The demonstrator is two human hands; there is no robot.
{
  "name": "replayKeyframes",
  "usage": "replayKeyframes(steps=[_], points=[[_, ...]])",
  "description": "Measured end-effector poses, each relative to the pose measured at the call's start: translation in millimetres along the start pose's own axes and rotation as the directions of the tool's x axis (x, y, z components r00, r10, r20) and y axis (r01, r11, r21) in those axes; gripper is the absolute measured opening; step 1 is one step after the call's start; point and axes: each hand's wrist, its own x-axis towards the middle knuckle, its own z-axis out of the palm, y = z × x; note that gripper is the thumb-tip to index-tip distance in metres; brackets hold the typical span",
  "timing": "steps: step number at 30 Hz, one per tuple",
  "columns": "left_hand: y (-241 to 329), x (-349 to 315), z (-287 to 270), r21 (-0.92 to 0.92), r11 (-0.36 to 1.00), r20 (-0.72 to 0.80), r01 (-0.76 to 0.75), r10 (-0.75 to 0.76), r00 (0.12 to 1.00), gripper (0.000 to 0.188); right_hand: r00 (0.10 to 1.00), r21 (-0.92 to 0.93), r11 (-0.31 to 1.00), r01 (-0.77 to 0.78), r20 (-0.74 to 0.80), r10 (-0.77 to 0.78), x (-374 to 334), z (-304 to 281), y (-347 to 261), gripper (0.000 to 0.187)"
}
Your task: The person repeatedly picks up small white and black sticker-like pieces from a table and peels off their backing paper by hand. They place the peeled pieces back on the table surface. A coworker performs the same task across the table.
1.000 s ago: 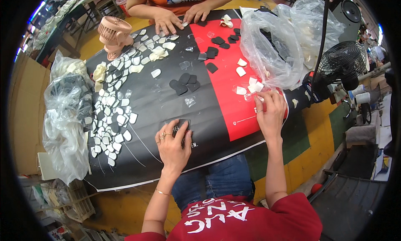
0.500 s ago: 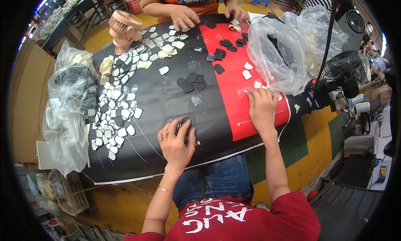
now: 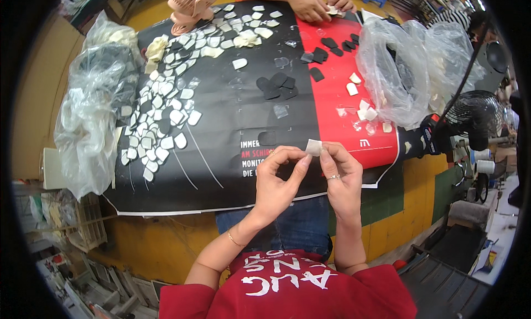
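Above the table's near edge, my two hands meet at a small off-white pad (image 3: pixel 313 147) with a rounded outline. My left hand (image 3: pixel 281 178) is closed in a pinch at the pad's left edge, thumb against forefinger. From the other side my right hand (image 3: pixel 344 179) pinches its right edge. A single black pad (image 3: pixel 266 138) lies on the black sheet (image 3: pixel 221 147) just beyond my left fingers. Farther off is a small cluster of black pads (image 3: pixel 276 87). Some off-white pads (image 3: pixel 366 111) rest on the red sheet (image 3: pixel 354 134), beyond my right hand.
Many white pads (image 3: pixel 160 120) spread over the table's left side, beside a filled plastic bag (image 3: pixel 94 125). Another plastic bag (image 3: pixel 392 70) stands at the right, near a black fan (image 3: pixel 473 113). A pink fan (image 3: pixel 188 4) and a co-worker's hands (image 3: pixel 310 5) are at the far side.
Both hands have left the table surface and come together, now holding an off-white pad between them. The view has shifted. Across the table, the co-worker's hands have come together around something pale.
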Motion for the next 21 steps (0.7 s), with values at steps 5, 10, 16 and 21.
replayKeyframes(steps=[5, 10, 16, 21], points=[[1, -4, -14, -0.009, 0.999, -0.066, -0.049, 0.049, 0.997, 0.012, 0.999, -0.053, 0.998, 0.045, 0.033, -0.044, 0, 6, 4, 0.018], [-1, -3, -24, 0.019, 0.999, -0.045, -0.033, 0.034, 0.998, 0.011, 0.998, -0.069, 0.997, 0.019, 0.054, -0.015, -3, 10, 8, 0.019], [-3, -4, -39, 0.465, 0.787, 0.02, -0.405, 0.448, 0.894, 0.018, 0.959, 0.141, 0.967, -0.214, 0.218, 0.181, -3, 6, 7, 0.036], [-6, -3, -57, 0.633, 0.469, 0.229, -0.616, 0.647, 0.728, 0.034, 0.905, 0.083, 0.945, -0.316, 0.327, 0.273, -5, 9, 7, 0.041]])
